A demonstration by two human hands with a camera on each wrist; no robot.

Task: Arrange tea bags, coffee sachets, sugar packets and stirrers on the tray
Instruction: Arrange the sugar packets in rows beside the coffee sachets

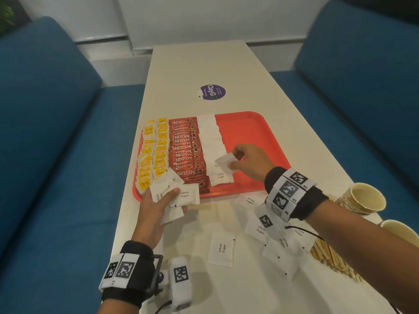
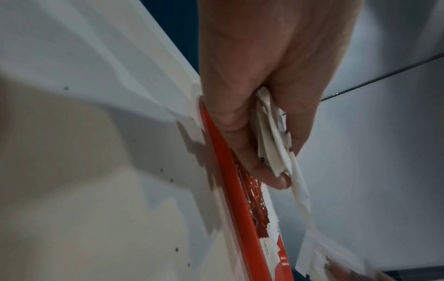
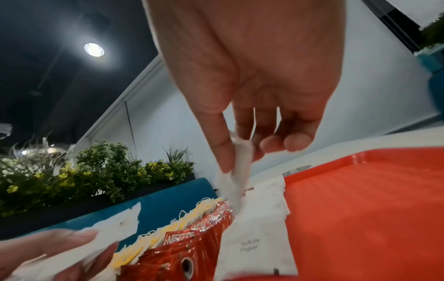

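A red tray (image 1: 254,132) lies on the table with rows of yellow tea bags (image 1: 154,152), red coffee sachets (image 1: 187,150) and white sugar packets (image 1: 214,146). My right hand (image 1: 235,160) pinches one white sugar packet (image 1: 225,160) between thumb and fingers just above the sugar row (image 3: 258,218); the pinched sugar packet (image 3: 236,171) hangs from it. My left hand (image 1: 163,200) grips a fanned stack of sugar packets (image 1: 181,193) at the tray's near left corner, the same stack of sugar packets (image 2: 271,140) clamped under the thumb.
Loose sugar packets (image 1: 222,251) lie on the table in front of the tray. Wooden stirrers (image 1: 333,259) are heaped at the right, beside two paper cups (image 1: 365,198). A purple sticker (image 1: 212,92) sits beyond the tray. Blue sofas (image 1: 52,132) flank the table.
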